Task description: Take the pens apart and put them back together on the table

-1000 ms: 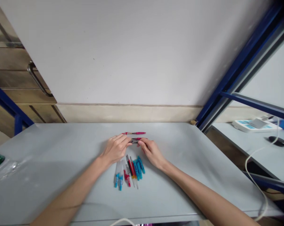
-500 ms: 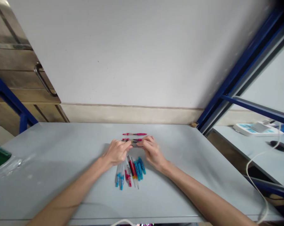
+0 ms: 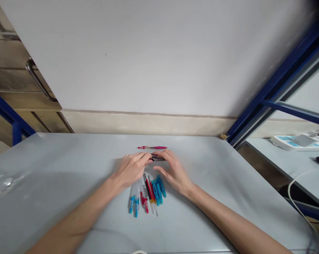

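Observation:
A thin dark-and-clear pen (image 3: pixel 158 159) lies crosswise between my two hands, its ends hidden by fingers. My left hand (image 3: pixel 134 167) is closed at its left end, thumb and fingertips pressed together. Over the right end, my right hand (image 3: pixel 174 173) has its fingers stretched out and its thumb spread well apart. Beyond them a pink pen (image 3: pixel 152 147) lies level on the table. Nearer to me are blue pen barrels (image 3: pixel 157 192), clear barrels with blue tips (image 3: pixel 134 201), a pink-red pen part (image 3: pixel 144 203) and thin refills (image 3: pixel 149 188).
The grey table (image 3: pixel 69 197) meets a white wall (image 3: pixel 154 63). At the left edge a clear plastic bottle (image 3: pixel 7 183) is partly in view. Blue metal frames (image 3: pixel 270 81) stand at both sides. On the right-hand desk are a white device (image 3: pixel 298 143) and a white cable (image 3: pixel 294 183).
My right thumb and fingers have spread from a pinch. Both hands now cover the second pink pen that showed before. The view has shifted slightly, moving the bottle farther out on the left.

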A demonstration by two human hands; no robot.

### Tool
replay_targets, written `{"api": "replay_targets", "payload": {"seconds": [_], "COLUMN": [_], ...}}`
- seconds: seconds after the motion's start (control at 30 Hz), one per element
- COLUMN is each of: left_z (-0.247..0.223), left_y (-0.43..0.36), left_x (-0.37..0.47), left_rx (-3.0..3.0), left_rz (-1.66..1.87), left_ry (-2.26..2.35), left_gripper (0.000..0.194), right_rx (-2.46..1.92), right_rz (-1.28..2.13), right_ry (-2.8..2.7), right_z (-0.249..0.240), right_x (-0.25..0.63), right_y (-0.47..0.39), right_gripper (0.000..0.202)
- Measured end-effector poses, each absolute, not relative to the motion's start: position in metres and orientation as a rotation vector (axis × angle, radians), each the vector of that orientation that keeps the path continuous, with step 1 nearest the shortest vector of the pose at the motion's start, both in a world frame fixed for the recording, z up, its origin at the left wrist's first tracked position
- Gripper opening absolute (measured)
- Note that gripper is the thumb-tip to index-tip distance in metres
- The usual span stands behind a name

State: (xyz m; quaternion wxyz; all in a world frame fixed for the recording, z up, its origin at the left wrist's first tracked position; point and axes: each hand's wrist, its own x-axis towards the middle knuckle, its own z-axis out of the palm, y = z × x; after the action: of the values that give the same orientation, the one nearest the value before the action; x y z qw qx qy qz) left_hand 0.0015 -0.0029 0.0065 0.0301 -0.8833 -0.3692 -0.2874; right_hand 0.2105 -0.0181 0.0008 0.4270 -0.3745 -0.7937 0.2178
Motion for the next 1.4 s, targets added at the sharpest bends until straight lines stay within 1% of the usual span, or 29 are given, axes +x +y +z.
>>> {"api": "replay_targets", "payload": {"seconds": [0.07, 0.13, 0.2, 0.27, 0.47, 0.6, 0.77, 0.9, 1.03, 1.2, 1.3, 1.4], "left_z": [0.006, 0.003, 0.001, 0.000, 0.000, 0.000, 0.002, 0.004, 0.003, 0.003, 0.006, 0.007], "left_y": [-0.002, -0.002, -0.002, -0.003, -0.004, -0.003, -0.002, -0.002, -0.003, -0.006, -0.007, -0.006], "left_x": [0.001, 0.001, 0.002, 0.003, 0.004, 0.003, 0.000, 0.003, 0.007, 0.006, 0.005, 0.003], "left_rx": [-2.734, -2.750, -2.768, -2.780, -2.800, -2.824, -2.809, -2.761, -2.743, -2.728, -2.707, -2.702], "left_rz": [-0.904, -0.889, -0.891, -0.887, -0.859, -0.781, -0.728, -0.762, -0.709, -0.689, -0.685, -0.675], "left_ry": [-1.135, -1.155, -1.183, -1.220, -1.225, -1.211, -1.187, -1.161, -1.212, -1.264, -1.273, -1.296], "left_gripper": [0.020, 0.021, 0.023, 0.023, 0.026, 0.023, 0.024, 0.028, 0.029, 0.023, 0.022, 0.021], "right_rx": [-0.990, -1.017, -0.991, -0.966, -1.048, -1.057, -1.045, -1.070, -1.033, -1.011, -1.033, -1.028], "right_rz": [0.566, 0.583, 0.554, 0.506, 0.568, 0.531, 0.534, 0.533, 0.416, 0.186, 0.099, 0.014], "right_ry": [-2.014, -1.991, -1.953, -1.960, -2.047, -1.958, -2.025, -2.047, -2.031, -2.104, -2.294, -2.473], "right_z": [0.001, 0.000, -0.001, -0.002, -0.001, -0.003, -0.006, -0.006, -0.003, 0.003, 0.008, 0.010], "right_x": [0.210, 0.210, 0.211, 0.212, 0.209, 0.209, 0.209, 0.210, 0.212, 0.211, 0.210, 0.208], "right_y": [-0.018, -0.017, -0.016, -0.016, -0.018, -0.018, -0.017, -0.015, -0.015, -0.017, -0.019, -0.022], "right_gripper": [0.021, 0.025, 0.014, 0.009, 0.022, 0.009, 0.013, 0.029, 0.013, 0.024, 0.033, 0.039]}}
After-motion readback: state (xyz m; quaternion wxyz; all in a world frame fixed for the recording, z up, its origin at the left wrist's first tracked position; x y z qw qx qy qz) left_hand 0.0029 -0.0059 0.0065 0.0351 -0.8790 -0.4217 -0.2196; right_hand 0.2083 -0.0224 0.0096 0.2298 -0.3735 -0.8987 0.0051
